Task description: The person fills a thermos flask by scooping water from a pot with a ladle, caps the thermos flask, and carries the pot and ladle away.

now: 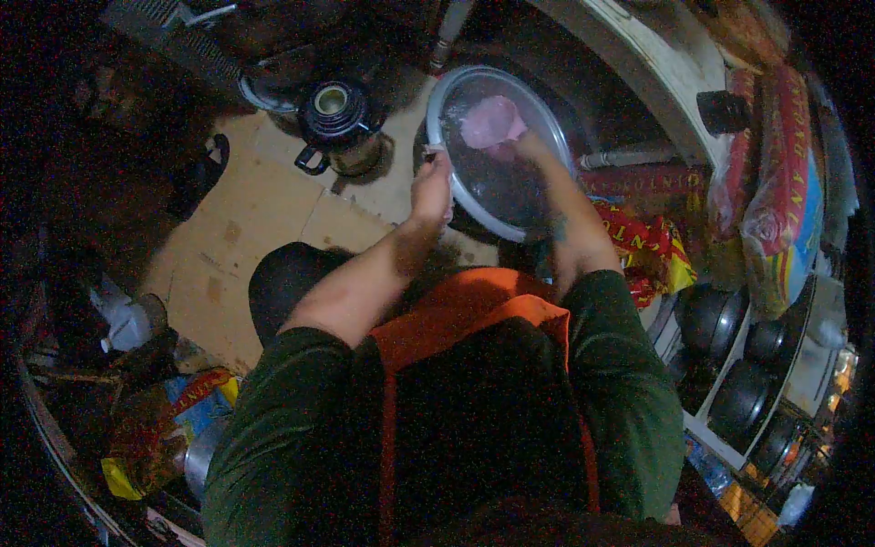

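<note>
A large round pan or lid with a pale metal rim (443,178) and a dark, slightly shiny face is tilted up in front of me. My left hand (432,187) is closed on its left edge; something pale and cloth-like shows at the fingers. My right hand (527,148) presses a pink cloth (490,122) against the upper part of the dark face. The cloth covers most of the right fingers. A dark-topped jug with a black handle (312,161) stands to the left of the round thing, touching neither hand.
Flattened cardboard (223,242) covers the floor at left. Red and yellow printed sacks (775,182) stand at right, above a shelf of dark pots (740,397). A white plastic jug (128,328) lies far left. Another printed sack (155,438) is at lower left.
</note>
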Demonstrator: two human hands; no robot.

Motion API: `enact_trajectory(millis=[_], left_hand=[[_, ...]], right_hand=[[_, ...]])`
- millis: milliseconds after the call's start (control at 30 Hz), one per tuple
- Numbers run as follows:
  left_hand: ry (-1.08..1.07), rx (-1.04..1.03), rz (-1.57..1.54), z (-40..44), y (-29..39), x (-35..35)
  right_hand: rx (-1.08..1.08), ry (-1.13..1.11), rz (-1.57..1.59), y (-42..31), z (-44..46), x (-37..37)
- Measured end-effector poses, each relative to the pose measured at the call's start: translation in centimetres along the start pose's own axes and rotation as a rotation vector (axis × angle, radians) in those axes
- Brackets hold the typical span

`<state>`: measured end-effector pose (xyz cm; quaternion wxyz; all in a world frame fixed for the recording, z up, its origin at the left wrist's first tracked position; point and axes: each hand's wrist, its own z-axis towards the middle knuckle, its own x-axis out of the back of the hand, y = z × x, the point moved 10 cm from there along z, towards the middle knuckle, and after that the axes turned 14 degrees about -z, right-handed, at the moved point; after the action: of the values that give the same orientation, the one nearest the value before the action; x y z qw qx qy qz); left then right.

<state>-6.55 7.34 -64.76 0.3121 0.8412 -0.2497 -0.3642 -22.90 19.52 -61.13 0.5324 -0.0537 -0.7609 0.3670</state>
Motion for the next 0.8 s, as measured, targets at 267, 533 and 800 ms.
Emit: enact_trajectory(millis=[267, 533, 800], left_hand=[[0.227, -0.064, 0.329, 0.3, 2.5, 4.1], [0.387, 0.025, 0.481, 4.8, 0.6, 9.6], [0.435, 0.035, 0.639, 9.3, -2.7, 12.6]], right_hand=[[-0.332, -0.175, 0.057, 8.4, -3.6, -1.7], [-0.270, -0.197, 0.253, 5.8, -6.4, -0.5], [-0.348, -0.184, 0.465, 3.3, -12.5, 4.5]])
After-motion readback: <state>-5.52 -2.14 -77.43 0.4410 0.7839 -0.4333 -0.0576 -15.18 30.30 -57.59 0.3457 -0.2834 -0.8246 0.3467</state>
